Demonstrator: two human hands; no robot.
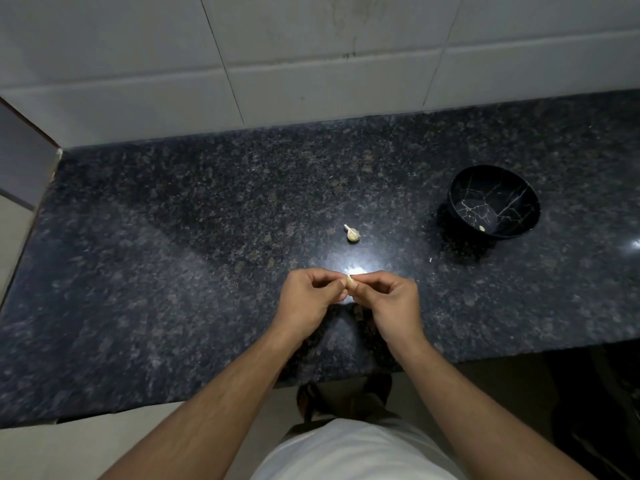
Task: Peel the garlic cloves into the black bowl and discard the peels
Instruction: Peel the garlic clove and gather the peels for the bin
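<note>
My left hand [308,299] and my right hand [391,299] meet above the middle of the dark granite counter [173,254]. Both pinch one small pale garlic clove [349,282] between their fingertips. A second garlic clove [352,233], with its papery tip pointing up-left, lies on the counter a little beyond my hands. The black bowl [519,199] with thin white veins stands at the right, apart from both hands. One small pale piece [482,228] lies at its bottom.
A white tiled wall [311,64] runs along the back of the counter. The counter's front edge [207,400] passes under my forearms, with the floor and my feet below. A tiny white fleck [430,259] lies left of the bowl.
</note>
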